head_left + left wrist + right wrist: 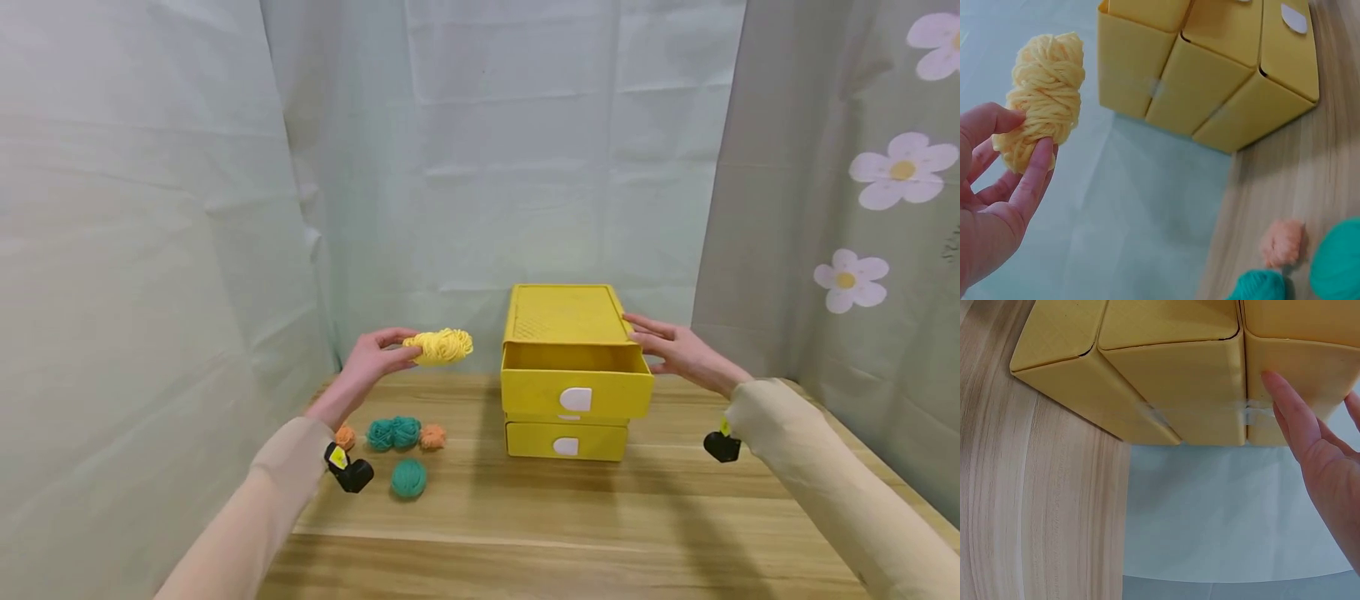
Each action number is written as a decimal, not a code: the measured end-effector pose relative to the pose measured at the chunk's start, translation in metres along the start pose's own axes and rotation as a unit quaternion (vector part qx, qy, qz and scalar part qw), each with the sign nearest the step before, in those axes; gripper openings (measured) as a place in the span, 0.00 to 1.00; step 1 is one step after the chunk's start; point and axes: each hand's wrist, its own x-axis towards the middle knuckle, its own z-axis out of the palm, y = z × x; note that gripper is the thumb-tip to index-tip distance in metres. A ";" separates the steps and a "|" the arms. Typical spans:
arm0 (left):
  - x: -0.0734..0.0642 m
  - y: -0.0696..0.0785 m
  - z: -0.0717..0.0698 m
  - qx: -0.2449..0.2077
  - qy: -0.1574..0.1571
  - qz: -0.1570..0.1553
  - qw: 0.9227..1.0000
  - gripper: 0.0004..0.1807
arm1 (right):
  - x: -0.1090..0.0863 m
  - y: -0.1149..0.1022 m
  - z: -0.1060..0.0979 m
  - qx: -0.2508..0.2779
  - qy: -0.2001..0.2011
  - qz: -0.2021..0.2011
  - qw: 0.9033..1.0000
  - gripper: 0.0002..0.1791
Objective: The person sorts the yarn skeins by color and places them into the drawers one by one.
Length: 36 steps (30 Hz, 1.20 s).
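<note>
A small skein of yellow yarn [442,346] is pinched between the thumb and fingers of my left hand [377,354], held up above the table to the left of a yellow drawer unit [566,312]. In the left wrist view the skein [1050,87] is upright, thumb on one side and fingers on the other. The unit's top drawer [603,396] is pulled out, and its visible inside is bare. My right hand [678,350] has its fingers extended against the unit's right side near the top; the right wrist view shows fingertips [1275,384] at that side wall.
On the wooden table [465,567], left of the unit, lie teal yarn skeins [393,433], a teal yarn ball [408,478] and small orange yarn balls [432,437]. Two lower drawers [525,442] are pushed in further than the top one. Pale curtains [517,167] surround the table.
</note>
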 end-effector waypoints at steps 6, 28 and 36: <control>0.006 0.012 0.013 0.000 0.000 0.001 1.000 0.21 | -0.001 0.000 0.000 0.002 -0.003 0.000 1.000 0.33; 0.030 0.046 0.074 -0.016 -0.049 0.008 0.999 0.17 | -0.001 0.002 -0.001 0.012 -0.005 -0.005 1.000 0.33; 0.034 0.056 0.099 -0.037 -0.066 0.020 0.997 0.17 | 0.001 0.000 0.000 0.007 -0.004 -0.007 1.000 0.34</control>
